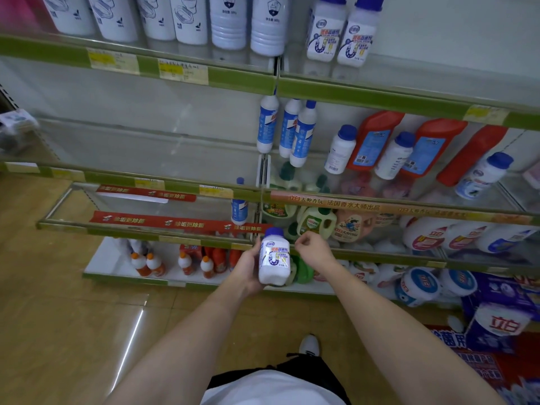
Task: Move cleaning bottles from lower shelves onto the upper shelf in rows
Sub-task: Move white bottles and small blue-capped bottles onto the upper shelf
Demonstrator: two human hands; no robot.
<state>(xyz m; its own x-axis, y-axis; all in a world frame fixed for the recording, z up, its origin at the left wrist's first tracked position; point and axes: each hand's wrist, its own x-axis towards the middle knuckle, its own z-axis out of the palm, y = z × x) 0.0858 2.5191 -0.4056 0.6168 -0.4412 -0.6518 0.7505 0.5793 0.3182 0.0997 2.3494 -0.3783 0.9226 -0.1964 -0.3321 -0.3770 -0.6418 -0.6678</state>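
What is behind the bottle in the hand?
Behind the white bottle held by the left hand sits a green jug on the bottom shelf. The bottle covers part of it, so anything further behind cannot be seen.

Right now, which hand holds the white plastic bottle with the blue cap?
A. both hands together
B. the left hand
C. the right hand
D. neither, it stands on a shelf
B: the left hand wraps the white plastic bottle with the blue cap from its side, while the right hand hovers beside it, loosely curled and holding nothing.
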